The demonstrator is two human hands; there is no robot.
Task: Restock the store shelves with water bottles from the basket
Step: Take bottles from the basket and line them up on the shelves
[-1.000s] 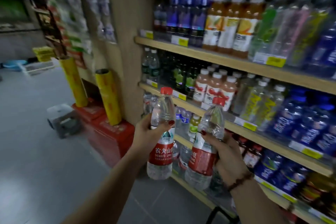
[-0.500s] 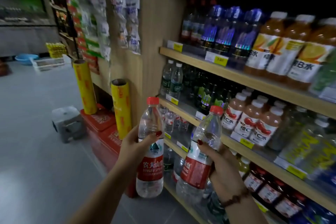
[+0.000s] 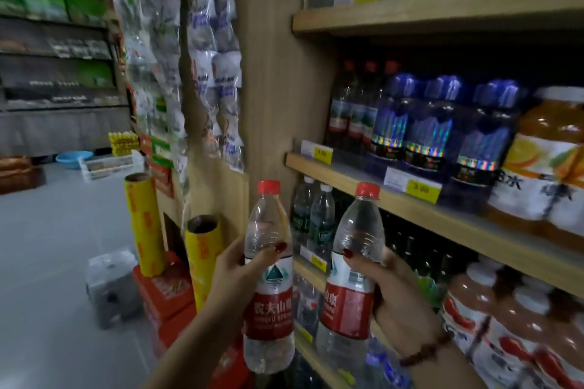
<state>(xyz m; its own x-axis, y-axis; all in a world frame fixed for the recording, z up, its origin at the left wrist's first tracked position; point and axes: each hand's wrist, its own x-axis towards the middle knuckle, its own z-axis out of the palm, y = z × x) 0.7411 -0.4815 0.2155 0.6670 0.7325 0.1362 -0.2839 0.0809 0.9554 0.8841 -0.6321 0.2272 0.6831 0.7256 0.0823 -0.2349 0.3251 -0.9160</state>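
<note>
Each of my hands holds a clear water bottle with a red cap and red label, upright, in front of the wooden shelves (image 3: 410, 205). My left hand (image 3: 240, 268) grips the left bottle (image 3: 268, 287) at its shoulder. My right hand (image 3: 395, 290) grips the right bottle (image 3: 350, 278) around its middle, tilted slightly right. Similar red-capped bottles (image 3: 350, 104) stand at the left end of the shelf above. The basket is out of view.
Blue drink bottles (image 3: 433, 123) and orange juice bottles (image 3: 543, 161) fill the middle shelf. Green-label bottles (image 3: 313, 218) stand behind my bottles. Two yellow rolls (image 3: 142, 221) stand on red boxes (image 3: 164, 294) by the shelf's side panel. A small grey stool (image 3: 110, 284) sits on the floor.
My view has swung upward and closer to the shelves. Both hands have lifted their bottles higher, toward the shelf with the blue bottles.
</note>
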